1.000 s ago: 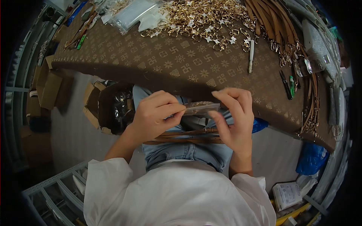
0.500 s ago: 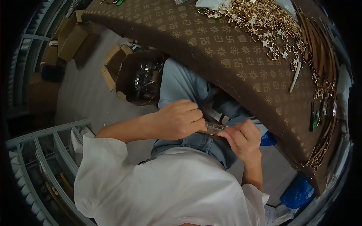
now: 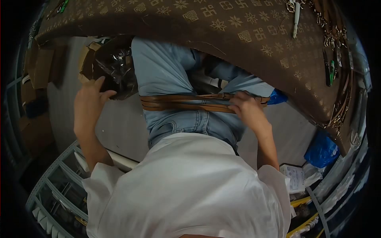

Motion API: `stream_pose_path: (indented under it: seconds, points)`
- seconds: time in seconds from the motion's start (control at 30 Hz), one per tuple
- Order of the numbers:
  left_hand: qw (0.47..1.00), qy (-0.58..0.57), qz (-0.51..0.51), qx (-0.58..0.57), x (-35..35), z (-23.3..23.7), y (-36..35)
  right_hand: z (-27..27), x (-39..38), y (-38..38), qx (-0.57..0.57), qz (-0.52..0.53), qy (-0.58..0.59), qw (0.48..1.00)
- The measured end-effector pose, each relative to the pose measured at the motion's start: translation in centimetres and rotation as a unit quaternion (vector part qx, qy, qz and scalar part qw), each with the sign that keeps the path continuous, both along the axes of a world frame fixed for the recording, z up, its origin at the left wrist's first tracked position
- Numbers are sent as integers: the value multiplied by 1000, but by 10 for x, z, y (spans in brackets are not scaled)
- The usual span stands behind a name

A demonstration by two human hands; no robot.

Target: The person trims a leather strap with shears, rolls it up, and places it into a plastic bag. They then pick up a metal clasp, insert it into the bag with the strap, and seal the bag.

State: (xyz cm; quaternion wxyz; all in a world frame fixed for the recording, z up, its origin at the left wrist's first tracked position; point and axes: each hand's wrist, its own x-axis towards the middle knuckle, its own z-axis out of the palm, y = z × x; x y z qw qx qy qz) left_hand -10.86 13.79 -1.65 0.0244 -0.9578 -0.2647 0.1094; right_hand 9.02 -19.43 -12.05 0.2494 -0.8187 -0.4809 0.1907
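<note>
Several thin brown leather straps [image 3: 174, 102] lie across my lap over the blue jeans, with a small buckle showing near the right end. My right hand [image 3: 249, 109] is at that end, its fingers curled onto the straps. Off to the left, my left hand [image 3: 90, 101] is held out with thumb and fingers apart, and nothing shows in it. Just beyond it stands an open cardboard box [image 3: 88, 63] with a dark lining and shiny clear plastic wrappers [image 3: 121, 63] inside.
A table under a brown patterned cloth [image 3: 254, 43] overhangs my knees. On it lie a white-handled brush [image 3: 296, 20], a green cutter [image 3: 332, 73] and more straps with metal clasps. A blue bag [image 3: 322, 148] is on the right; a metal rack [image 3: 59, 174] is at lower left.
My hands were together over my lap on a clear plastic wrapper. They have parted: the left has swung out toward the box, the right is on the straps. The view has shifted too.
</note>
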Motion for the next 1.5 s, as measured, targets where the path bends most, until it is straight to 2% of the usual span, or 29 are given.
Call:
stream_pose_path:
  seconds: [0.03, 0.07, 0.1, 0.13, 0.17, 0.27, 0.33, 0.4, 0.43, 0.47, 0.5, 0.53, 0.6, 0.67, 0.77, 0.8, 0.87, 0.9, 0.97, 1.03, 1.1, 1.13, 1.2, 1.27, 1.3, 1.37, 1.4, 1.47, 1.5]
  points:
    - [1000, 0, -1, -1, 6, -4, -7, -9, -3, -3, -2, 1, -14, 1000]
    - [997, -25, -22, -74, 15, -8, -15, -17, -3, -4, -4, -1, -14, 1000]
    - [987, -50, -44, -146, 25, -12, -23, -26, -1, -3, -4, -10, -65, 998]
    - [987, -51, -46, -147, 34, -17, -31, -31, 2, -3, -3, -19, -116, 993]
    - [972, -52, -110, -203, 43, -22, -39, -33, 4, -5, -3, -21, -118, 993]
    - [936, -58, -219, -270, 65, -48, -63, -34, 10, -8, -38, 23, -83, 996]
    - [918, -63, -265, -287, 80, -77, -86, -21, 10, -9, -19, -38, 6, 999]
    - [865, -203, -246, -387, 93, -105, -111, -3, 6, -9, 4, -76, 62, 995]
    - [865, -204, -246, -387, 94, -113, -117, 7, 5, -10, 29, -112, 115, 987]
    - [829, -169, -230, -481, 94, -119, -121, 18, 6, -13, 28, -111, 115, 987]
    - [784, -131, -211, -569, 96, -119, -124, 28, 9, -18, 59, -170, 80, 980]
    - [784, -130, -210, -569, 95, -115, -120, 34, 10, -26, 91, -229, 47, 968]
    - [704, 55, -153, -692, 97, -87, -99, 36, 18, -56, 154, -322, 8, 934]
    - [694, 81, -114, -706, 89, -75, -76, 26, 36, -95, 252, -427, -22, 868]
    - [627, 82, 9, -775, 57, -66, -31, 16, 58, -156, 280, -484, 39, 828]
    - [629, 80, 10, -773, 50, -58, -19, 21, 53, -154, 282, -482, 40, 829]
    - [642, 5, 6, -766, 40, -35, -1, 27, 43, -140, 64, -437, 122, 889]
    - [645, 2, 15, -764, 39, -26, -1, 25, 39, -123, 50, -353, 79, 931]
    - [676, -8, -69, -733, 49, -17, -13, 40, 25, -59, 86, -199, 23, 976]
    - [704, -21, -104, -702, 67, -24, -51, 53, 0, 1, 107, -121, 104, 981]
    - [729, -33, -143, -668, 81, -30, -76, 53, -25, 44, 213, -8, 151, 965]
    - [710, -23, -174, -682, 87, -31, -82, 57, -24, 43, 216, -7, 148, 965]
    - [691, -10, -211, -691, 91, -25, -76, 72, -17, 37, 129, -41, 310, 941]
    - [656, 55, -126, -742, 86, -11, -55, 74, 9, 5, 224, -158, 340, 900]
    - [656, 55, -129, -741, 81, -11, -44, 73, 26, -20, 251, -210, 348, 878]
    - [677, 15, -116, -727, 74, -10, -24, 76, 52, -52, 303, -215, 334, 866]
    - [677, 14, -118, -727, 75, -9, -24, 78, 51, -58, 304, -214, 333, 867]
    - [684, 8, -102, -722, 78, -5, -27, 87, 52, -64, 136, -157, 243, 947]
    - [685, 5, -101, -722, 82, -4, -33, 93, 46, -50, 118, -121, 232, 958]
